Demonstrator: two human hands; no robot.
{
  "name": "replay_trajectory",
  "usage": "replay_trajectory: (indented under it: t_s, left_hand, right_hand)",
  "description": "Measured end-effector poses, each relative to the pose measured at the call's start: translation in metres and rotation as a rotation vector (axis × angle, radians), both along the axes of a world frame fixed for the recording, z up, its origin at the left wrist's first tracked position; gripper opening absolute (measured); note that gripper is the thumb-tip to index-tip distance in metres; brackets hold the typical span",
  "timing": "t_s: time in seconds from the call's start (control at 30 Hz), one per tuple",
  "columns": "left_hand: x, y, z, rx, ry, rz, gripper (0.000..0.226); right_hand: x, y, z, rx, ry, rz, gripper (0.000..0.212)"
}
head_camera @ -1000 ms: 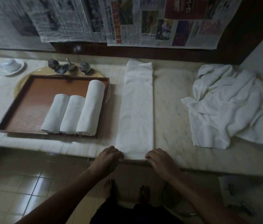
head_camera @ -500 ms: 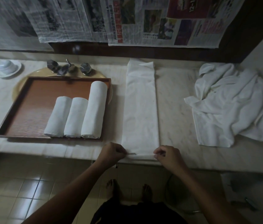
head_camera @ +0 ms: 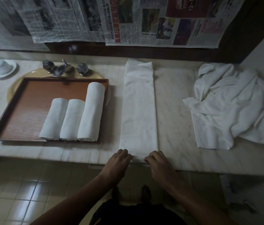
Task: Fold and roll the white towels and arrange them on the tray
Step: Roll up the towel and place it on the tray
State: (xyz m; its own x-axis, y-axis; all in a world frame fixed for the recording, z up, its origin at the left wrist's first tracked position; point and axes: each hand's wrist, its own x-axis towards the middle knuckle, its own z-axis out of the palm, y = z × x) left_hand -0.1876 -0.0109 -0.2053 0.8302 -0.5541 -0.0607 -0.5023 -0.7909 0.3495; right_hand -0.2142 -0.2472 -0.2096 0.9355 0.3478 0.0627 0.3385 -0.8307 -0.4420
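Tray [head_camera: 22, 111] holds three rolled towels [head_camera: 72, 119] | left hand [head_camera: 119, 162], right hand [head_camera: 159, 162] curl round folded towel [head_camera: 138, 111] near end, closer together than before

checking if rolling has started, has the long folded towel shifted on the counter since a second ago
No. The folded towel still lies just as far right of the tray, near end at the counter edge.

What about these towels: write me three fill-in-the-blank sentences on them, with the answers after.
1. The tray holds ___ rolled towels.
2. The folded towel lies flat to the ___ of the tray.
3. The left hand and the right hand grip the folded towel at its ___ end.

Missing words: three; right; near.
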Motion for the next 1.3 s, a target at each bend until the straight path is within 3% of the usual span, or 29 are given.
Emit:
replay_trajectory:
  t_s: [0.17, 0.43, 0.8, 0.93, 1.03, 1.2, 1.3]
  left_hand:
    - [0.000, 0.006, 0.002, 0.045, -0.022, -0.062, 0.054]
    - [0.010, 0.009, 0.003, 0.071, -0.061, -0.087, 0.038]
    - [0.049, 0.017, 0.038, -0.195, 0.337, 0.340, 0.016]
    - [0.058, 0.021, 0.040, -0.203, 0.385, 0.423, 0.011]
    - [0.064, 0.027, 0.035, -0.246, 0.412, 0.520, 0.013]
    - [0.056, 0.020, 0.031, -0.270, 0.286, 0.557, 0.015]
    - [0.044, 0.008, 0.026, -0.232, 0.109, 0.377, 0.013]
  right_hand:
    - [0.001, -0.002, 0.003, -0.022, -0.031, 0.075, 0.029]
    - [0.007, -0.002, 0.001, -0.128, -0.088, 0.085, 0.026]
    - [0.038, -0.010, 0.013, -0.110, 0.239, -0.027, 0.045]
    - [0.047, -0.014, 0.011, 0.078, 0.279, -0.128, 0.022]
    - [0.052, -0.017, 0.012, 0.201, 0.298, -0.229, 0.018]
    - [0.052, -0.013, 0.013, 0.191, 0.255, -0.253, 0.018]
    - [0.047, -0.005, 0.009, 0.129, 0.199, -0.209, 0.019]
